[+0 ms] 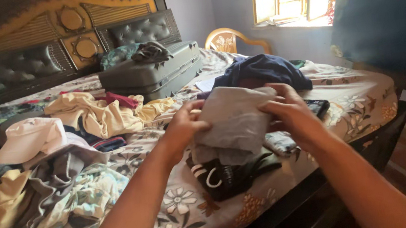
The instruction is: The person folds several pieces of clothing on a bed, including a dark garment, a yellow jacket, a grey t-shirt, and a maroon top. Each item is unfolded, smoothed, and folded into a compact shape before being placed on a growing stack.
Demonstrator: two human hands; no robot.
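Note:
Both of my hands hold a folded grey garment [234,120] above the bed. My left hand [184,124] grips its left edge and my right hand [286,107] grips its right edge. Directly under it lies a black garment with white stripes [225,175] on the floral bedsheet [183,208]. A dark blue garment [264,71] sits just behind the grey one.
A heap of mixed clothes [50,162] covers the bed's left side. A closed grey suitcase [152,74] lies near the dark headboard [42,40]. A black phone [318,107] rests by my right hand. A wooden chair [227,40] stands under the window.

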